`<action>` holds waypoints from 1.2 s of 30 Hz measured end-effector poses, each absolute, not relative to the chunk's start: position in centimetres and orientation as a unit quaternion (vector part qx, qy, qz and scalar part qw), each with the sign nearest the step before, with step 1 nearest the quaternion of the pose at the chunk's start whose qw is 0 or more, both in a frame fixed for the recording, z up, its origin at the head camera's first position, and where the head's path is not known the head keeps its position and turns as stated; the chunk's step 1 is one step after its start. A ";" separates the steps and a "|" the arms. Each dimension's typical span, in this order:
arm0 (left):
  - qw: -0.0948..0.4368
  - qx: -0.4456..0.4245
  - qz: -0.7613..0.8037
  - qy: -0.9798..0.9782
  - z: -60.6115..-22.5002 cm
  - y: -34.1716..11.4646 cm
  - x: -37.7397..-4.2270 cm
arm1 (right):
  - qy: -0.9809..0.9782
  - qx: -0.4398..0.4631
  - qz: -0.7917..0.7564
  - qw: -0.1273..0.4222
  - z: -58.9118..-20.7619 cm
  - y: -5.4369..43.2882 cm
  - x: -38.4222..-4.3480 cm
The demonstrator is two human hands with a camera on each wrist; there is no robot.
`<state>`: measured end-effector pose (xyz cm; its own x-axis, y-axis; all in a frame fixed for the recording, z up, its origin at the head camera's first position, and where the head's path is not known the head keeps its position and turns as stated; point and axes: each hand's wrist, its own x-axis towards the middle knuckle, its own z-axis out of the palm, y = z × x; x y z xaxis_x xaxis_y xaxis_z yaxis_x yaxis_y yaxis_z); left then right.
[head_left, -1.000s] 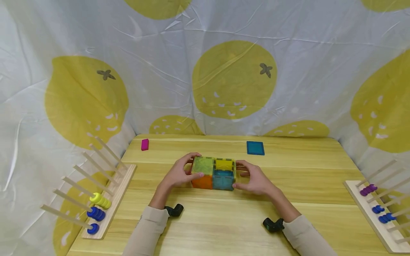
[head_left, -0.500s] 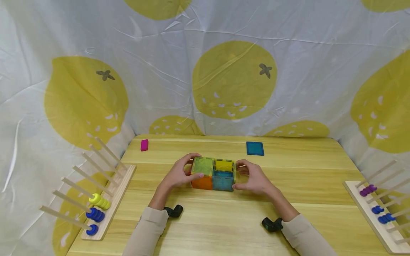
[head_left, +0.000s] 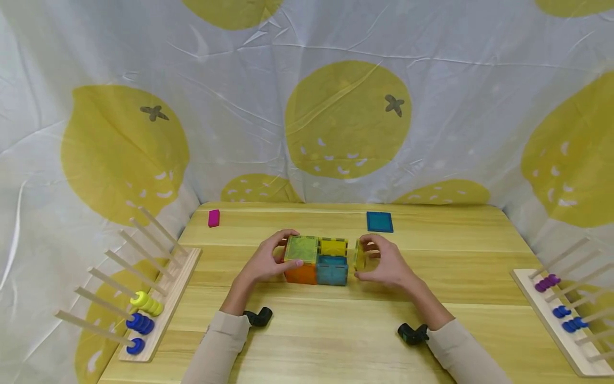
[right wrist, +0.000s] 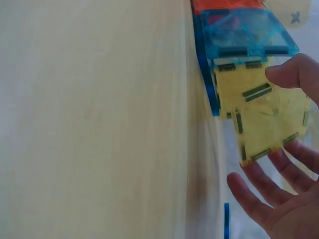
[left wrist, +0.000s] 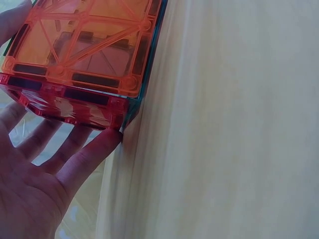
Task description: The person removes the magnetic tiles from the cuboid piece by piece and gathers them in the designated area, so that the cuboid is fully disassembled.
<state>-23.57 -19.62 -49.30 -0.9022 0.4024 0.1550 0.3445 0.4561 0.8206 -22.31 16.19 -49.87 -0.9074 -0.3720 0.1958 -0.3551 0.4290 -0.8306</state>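
The left hand (head_left: 264,260) holds a two-cell box of translucent magnetic tiles (head_left: 301,249) near the middle of the counter (head_left: 331,341). Its fingers are curled round the left end, with the thumb at the front top edge; the left wrist view shows the other fingertips spread along a red side tile (left wrist: 65,104). The box has an orange front tile (head_left: 300,274) and a yellow-green top on its left half; the right half has a blue front tile (head_left: 332,273), a yellow back tile (head_left: 333,246) and an uncovered top.

The right hand (head_left: 387,262) pinches a loose yellow square tile (head_left: 359,256) between thumb and fingertips. The tile stands nearly upright just beside the box's right end. The two overlap in the dim right wrist view, but the head view seems to show a narrow gap.

Farther back lie a blue square tile (head_left: 380,222) and, to the left, a magenta block (head_left: 213,218). Wooden bead racks flank the work, one on the left (head_left: 179,280) and one on the right (head_left: 542,309).
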 end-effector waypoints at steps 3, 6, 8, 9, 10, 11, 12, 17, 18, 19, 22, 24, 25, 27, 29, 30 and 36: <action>0.033 0.219 0.475 0.852 -49.3 -19.6 -23.6 | 0.846 -0.221 -0.485 0.001 -49.7 17.0 -22.6; 0.037 0.217 0.475 0.852 -49.3 -19.6 -23.6 | 0.856 -0.224 -0.466 -0.013 -49.5 17.8 -22.8; 0.038 0.216 0.475 0.852 -49.3 -19.7 -23.5 | 0.864 -0.223 -0.450 -0.021 -49.4 18.3 -22.9; 0.038 0.216 0.475 0.852 -49.3 -19.7 -23.5 | 0.868 -0.222 -0.445 -0.024 -49.3 18.6 -23.0; 0.039 0.216 0.475 0.852 -49.3 -19.7 -23.5 | 0.871 -0.220 -0.439 -0.028 -49.2 18.9 -23.1; 0.038 0.216 0.476 0.852 -49.3 -19.7 -23.6 | 0.873 -0.219 -0.434 -0.033 -49.2 19.2 -23.3; 0.038 0.216 0.476 0.852 -49.4 -19.7 -23.6 | 0.875 -0.217 -0.431 -0.035 -49.1 19.5 -23.4; 0.036 0.218 0.479 0.850 -49.5 -19.7 -23.6 | 0.882 -0.208 -0.422 -0.041 -48.8 21.2 -24.1; 0.036 0.219 0.480 0.849 -49.5 -19.7 -23.6 | 0.883 -0.205 -0.421 -0.040 -48.8 21.6 -24.2; 0.036 0.219 0.481 0.848 -49.5 -19.7 -23.6 | 0.885 -0.203 -0.418 -0.040 -48.7 22.0 -24.4; 0.038 0.219 0.484 0.846 -49.4 -19.7 -23.5 | 0.892 -0.196 -0.405 -0.039 -48.7 23.1 -24.9; 0.038 0.217 0.484 0.847 -49.4 -19.7 -23.4 | 0.899 -0.190 -0.393 -0.039 -48.7 23.9 -25.2; 0.038 0.217 0.483 0.848 -49.4 -19.7 -23.4 | 0.902 -0.188 -0.386 -0.040 -48.7 24.2 -25.4; 0.038 0.215 0.481 0.849 -49.5 -19.6 -23.3 | 0.907 -0.183 -0.376 -0.040 -48.6 24.9 -25.8; 0.038 0.215 0.480 0.850 -49.6 -19.6 -23.4 | 0.911 -0.180 -0.368 -0.041 -48.6 25.7 -26.2; 0.038 0.216 0.480 0.849 -49.6 -19.6 -23.4 | 0.914 -0.179 -0.362 -0.040 -48.5 26.0 -26.4; 0.039 0.219 0.486 0.845 -49.6 -19.6 -23.6 | 0.926 -0.181 -0.331 -0.025 -48.3 27.7 -27.6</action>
